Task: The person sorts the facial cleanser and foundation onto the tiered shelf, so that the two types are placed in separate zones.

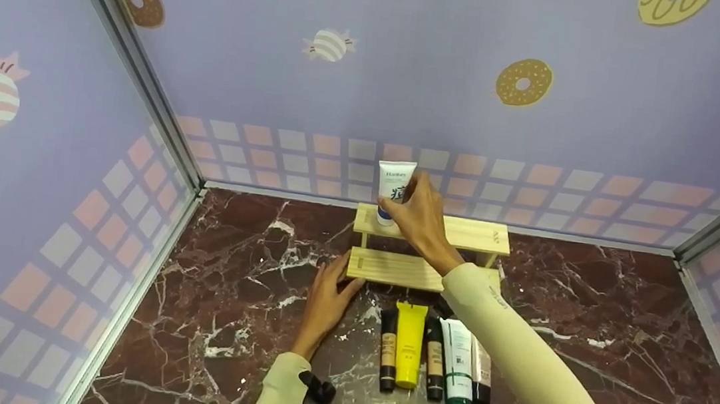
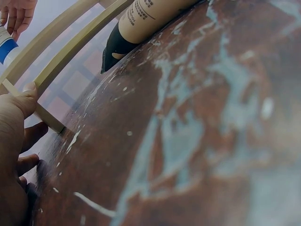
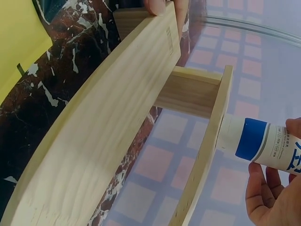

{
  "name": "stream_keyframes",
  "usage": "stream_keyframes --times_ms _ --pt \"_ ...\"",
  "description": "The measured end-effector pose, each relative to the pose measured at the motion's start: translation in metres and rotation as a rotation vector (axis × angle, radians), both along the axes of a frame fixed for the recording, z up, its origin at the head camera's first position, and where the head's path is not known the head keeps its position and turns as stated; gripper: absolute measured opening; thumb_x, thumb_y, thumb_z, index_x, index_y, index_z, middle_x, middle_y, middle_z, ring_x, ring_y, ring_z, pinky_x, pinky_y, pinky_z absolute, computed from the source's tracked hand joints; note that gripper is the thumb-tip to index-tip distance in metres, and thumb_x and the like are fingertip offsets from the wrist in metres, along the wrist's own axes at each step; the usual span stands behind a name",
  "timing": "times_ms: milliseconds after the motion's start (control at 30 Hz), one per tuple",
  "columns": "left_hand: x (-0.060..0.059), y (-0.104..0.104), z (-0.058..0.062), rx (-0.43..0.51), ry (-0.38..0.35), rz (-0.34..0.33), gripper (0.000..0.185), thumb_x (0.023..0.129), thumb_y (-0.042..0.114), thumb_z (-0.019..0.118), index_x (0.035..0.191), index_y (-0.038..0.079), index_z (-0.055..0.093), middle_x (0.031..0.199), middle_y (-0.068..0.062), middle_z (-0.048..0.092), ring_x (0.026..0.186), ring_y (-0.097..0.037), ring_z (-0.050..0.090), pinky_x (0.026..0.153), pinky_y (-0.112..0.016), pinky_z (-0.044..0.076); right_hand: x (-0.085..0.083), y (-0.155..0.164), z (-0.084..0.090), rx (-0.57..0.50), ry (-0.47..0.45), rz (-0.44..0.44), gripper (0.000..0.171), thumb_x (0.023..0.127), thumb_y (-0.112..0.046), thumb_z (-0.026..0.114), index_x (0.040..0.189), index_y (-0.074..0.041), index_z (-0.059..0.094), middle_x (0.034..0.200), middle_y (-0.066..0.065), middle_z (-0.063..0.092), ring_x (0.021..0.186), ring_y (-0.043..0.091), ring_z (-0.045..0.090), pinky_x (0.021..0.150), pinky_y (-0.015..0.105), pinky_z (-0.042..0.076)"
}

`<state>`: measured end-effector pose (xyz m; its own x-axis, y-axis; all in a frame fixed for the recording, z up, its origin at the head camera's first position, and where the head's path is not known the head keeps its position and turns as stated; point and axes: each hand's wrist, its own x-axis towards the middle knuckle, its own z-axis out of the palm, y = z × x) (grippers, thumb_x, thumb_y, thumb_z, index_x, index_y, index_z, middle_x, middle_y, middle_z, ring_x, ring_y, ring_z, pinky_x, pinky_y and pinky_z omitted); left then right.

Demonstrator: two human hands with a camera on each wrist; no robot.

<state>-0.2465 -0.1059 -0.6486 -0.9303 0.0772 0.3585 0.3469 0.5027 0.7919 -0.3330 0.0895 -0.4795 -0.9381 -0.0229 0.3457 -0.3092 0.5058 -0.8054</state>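
Observation:
A white squeeze tube (image 1: pixel 394 182) with a blue band and dark lettering stands cap down at the left end of the upper step of a two-tier wooden rack (image 1: pixel 477 234). My right hand (image 1: pixel 422 212) grips the tube between thumb and fingers; in the right wrist view its white cap (image 3: pixel 230 134) meets the upper board's edge. My left hand (image 1: pixel 326 299) holds the left end of the lower step (image 1: pixel 393 269), the thumb (image 2: pixel 29 92) on its edge and the fingers (image 2: pixel 33 136) beside the support.
In front of the rack lie a yellow tube (image 1: pixel 409 348), two black-and-beige tubes (image 1: pixel 388 352), a white tube with a green cap (image 1: pixel 458 359) and a pale tube with a dark cap (image 1: pixel 482 375), partly behind my right sleeve. A patterned wall (image 1: pixel 412 87) stands behind the rack.

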Motion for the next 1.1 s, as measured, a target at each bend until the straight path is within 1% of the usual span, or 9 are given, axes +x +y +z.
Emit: stream_keyframes --times_ms 100,233,333,433,567,767,900,1100 --pt "0.002 0.000 0.000 0.002 -0.015 0.004 0.071 0.106 0.030 0.074 0.162 -0.006 0.048 0.161 -0.031 0.052 0.154 -0.049 0.046 0.137 -0.063 0.014 0.001 -0.001 0.000 0.013 0.002 -0.009 0.051 0.091 -0.020 0.091 0.123 0.001 0.058 0.105 0.016 0.070 0.089 0.028 0.069 0.075 0.038 0.063" --pt "0.004 0.001 0.002 0.005 -0.029 0.010 0.073 0.106 0.031 0.074 0.163 -0.005 0.047 0.161 -0.031 0.052 0.155 -0.049 0.044 0.137 -0.061 0.015 0.003 -0.003 0.000 0.047 0.003 -0.028 0.051 0.091 -0.023 0.090 0.123 0.001 0.058 0.104 0.015 0.068 0.088 0.028 0.067 0.074 0.038 0.059" --pt "0.004 0.000 0.002 0.003 -0.023 0.013 0.072 0.106 0.031 0.074 0.163 -0.005 0.048 0.161 -0.031 0.053 0.155 -0.048 0.045 0.137 -0.061 0.016 0.003 -0.004 0.000 0.071 0.006 -0.042 0.051 0.092 -0.024 0.090 0.123 0.000 0.058 0.103 0.014 0.067 0.087 0.027 0.065 0.072 0.037 0.056" --pt "0.003 -0.001 0.002 0.004 -0.011 0.012 0.071 0.106 0.030 0.075 0.162 -0.005 0.049 0.161 -0.029 0.054 0.154 -0.047 0.047 0.137 -0.060 0.016 0.002 -0.004 0.000 0.082 0.010 -0.047 0.051 0.092 -0.025 0.091 0.123 -0.001 0.058 0.103 0.013 0.067 0.086 0.026 0.064 0.072 0.036 0.056" --pt "0.002 -0.001 0.001 0.001 0.002 0.006 0.071 0.106 0.030 0.074 0.162 -0.006 0.049 0.160 -0.028 0.055 0.152 -0.047 0.049 0.137 -0.062 0.017 0.005 -0.002 0.000 0.096 0.020 -0.035 0.053 0.092 -0.028 0.091 0.124 -0.001 0.059 0.105 0.013 0.067 0.090 0.027 0.065 0.075 0.038 0.057" --pt "0.002 -0.002 0.000 -0.003 0.003 0.003 0.071 0.106 0.029 0.074 0.162 -0.007 0.048 0.161 -0.028 0.055 0.152 -0.047 0.049 0.136 -0.063 0.017 0.015 0.010 0.000 0.090 0.059 -0.013 0.052 0.093 -0.028 0.092 0.124 0.001 0.063 0.112 0.018 0.070 0.102 0.036 0.071 0.085 0.043 0.062" --pt "0.001 -0.002 0.001 -0.002 0.000 0.003 0.071 0.106 0.029 0.074 0.162 -0.006 0.048 0.161 -0.029 0.054 0.152 -0.046 0.050 0.137 -0.062 0.017 0.024 0.023 0.001 0.085 0.078 -0.012 0.052 0.094 -0.027 0.091 0.126 0.003 0.064 0.114 0.020 0.071 0.103 0.035 0.071 0.090 0.044 0.063" --pt "0.001 -0.001 0.000 -0.001 -0.005 -0.003 0.071 0.107 0.030 0.074 0.162 -0.007 0.048 0.161 -0.030 0.053 0.153 -0.047 0.049 0.137 -0.063 0.016 0.042 0.046 0.000 0.061 0.081 -0.025 0.048 0.094 -0.020 0.089 0.127 0.005 0.065 0.115 0.021 0.072 0.106 0.036 0.071 0.093 0.047 0.063"
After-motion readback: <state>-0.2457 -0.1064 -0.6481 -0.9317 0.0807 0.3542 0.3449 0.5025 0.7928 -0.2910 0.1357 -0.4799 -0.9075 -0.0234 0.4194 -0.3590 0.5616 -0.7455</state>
